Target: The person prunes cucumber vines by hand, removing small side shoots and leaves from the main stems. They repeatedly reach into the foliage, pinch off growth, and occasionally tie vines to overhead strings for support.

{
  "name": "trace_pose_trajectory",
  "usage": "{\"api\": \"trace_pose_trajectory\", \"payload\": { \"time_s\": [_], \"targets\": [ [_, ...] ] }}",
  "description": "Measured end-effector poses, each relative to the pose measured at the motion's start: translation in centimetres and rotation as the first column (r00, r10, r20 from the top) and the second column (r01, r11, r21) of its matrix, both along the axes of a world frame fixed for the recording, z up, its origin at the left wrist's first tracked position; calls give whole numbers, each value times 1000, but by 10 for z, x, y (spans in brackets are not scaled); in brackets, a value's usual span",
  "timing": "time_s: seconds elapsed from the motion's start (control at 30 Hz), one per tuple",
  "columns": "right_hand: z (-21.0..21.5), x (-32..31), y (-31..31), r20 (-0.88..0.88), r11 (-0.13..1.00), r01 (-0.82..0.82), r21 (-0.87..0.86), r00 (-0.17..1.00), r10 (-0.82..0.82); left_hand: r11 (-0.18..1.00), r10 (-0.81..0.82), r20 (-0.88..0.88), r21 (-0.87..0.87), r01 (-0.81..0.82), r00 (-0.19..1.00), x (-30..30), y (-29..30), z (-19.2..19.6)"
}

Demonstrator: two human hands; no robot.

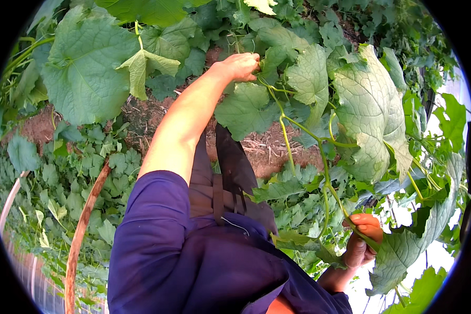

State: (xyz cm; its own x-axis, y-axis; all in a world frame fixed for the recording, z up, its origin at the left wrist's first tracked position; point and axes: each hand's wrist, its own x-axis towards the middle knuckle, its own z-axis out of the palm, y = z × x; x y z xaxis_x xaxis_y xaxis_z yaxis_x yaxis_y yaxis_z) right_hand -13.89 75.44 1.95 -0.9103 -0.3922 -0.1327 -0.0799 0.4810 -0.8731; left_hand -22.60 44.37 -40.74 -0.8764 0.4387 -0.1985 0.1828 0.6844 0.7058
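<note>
A long green leafy vine (pixel 323 157) runs diagonally between my two hands. My right hand (pixel 362 238), at the lower right, is wrapped round its thicker stem, with the thumb below and the fingers over it. My left arm reaches far forward, and my left hand (pixel 239 67) is closed beside the vine's upper end. Its fingertips are turned away, so what they pinch is hidden. Broad leaves hang from the vine: a large pale one (pixel 369 110) at the right, a smaller one (pixel 246 109) just below my left hand, and a drooping one (pixel 418 240) beside my right hand.
A big leaf (pixel 86 68) hangs at the upper left, near a wilted folded leaf (pixel 141 68). Brown soil with dry straw (pixel 146 118) shows between the plants. A bent wooden pole (pixel 83 235) rises at the lower left. Dense foliage surrounds me.
</note>
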Motion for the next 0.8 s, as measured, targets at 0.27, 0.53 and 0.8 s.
{"api": "trace_pose_trajectory", "payload": {
  "time_s": [0.27, 0.53, 0.8],
  "targets": [
    [-3, -3, -9, -63, 995, 89, 35, 994, -86, 999, -24, -46, 42, 26, 999, -11, 2, -13],
    [0, -10, 17, -68, 988, 151, -21, 986, -152, 885, 401, 331, 98, -454, 854, -32, -22, -8],
    [6, -10, 29, -38, 964, 212, -161, 975, -221, 346, 710, 571, 227, -910, 413, 10, -10, -54]
  ]
}}
